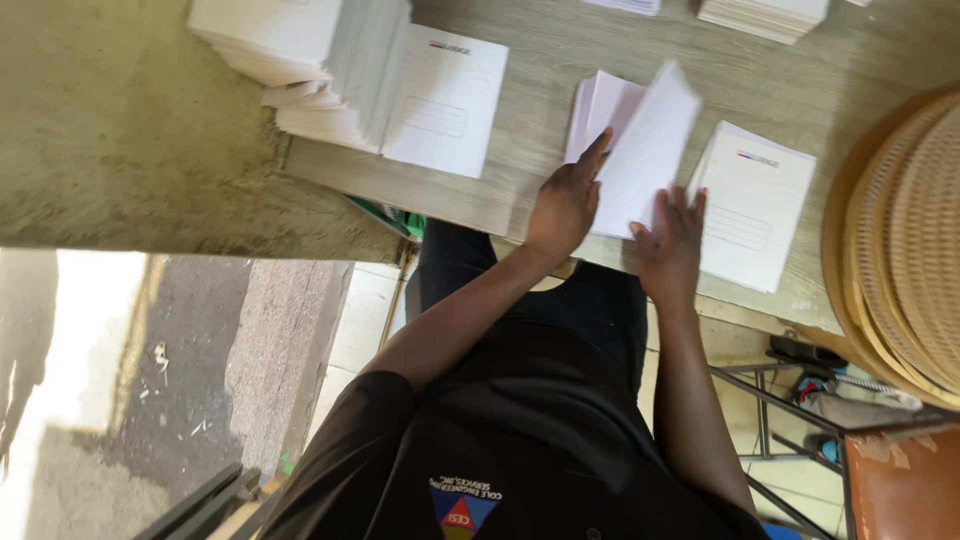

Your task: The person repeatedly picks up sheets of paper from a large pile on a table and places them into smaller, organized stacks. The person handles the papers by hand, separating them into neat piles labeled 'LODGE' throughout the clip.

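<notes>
Both my hands, left (566,205) and right (672,245), lie flat and open on the loose sheet bundle (640,150) near the table's (520,195) front edge; big stacks (300,60) at the far-left corner look unprocessed.

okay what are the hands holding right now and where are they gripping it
Both hands, left hand and right hand, handle a white paper sheaf at its near edge.

Matt white paper booklets (645,150) are lying on a worn, dull-grained wooden table (540,60); woven wicker trays (915,240), frame right, are showing rough texture.
</notes>
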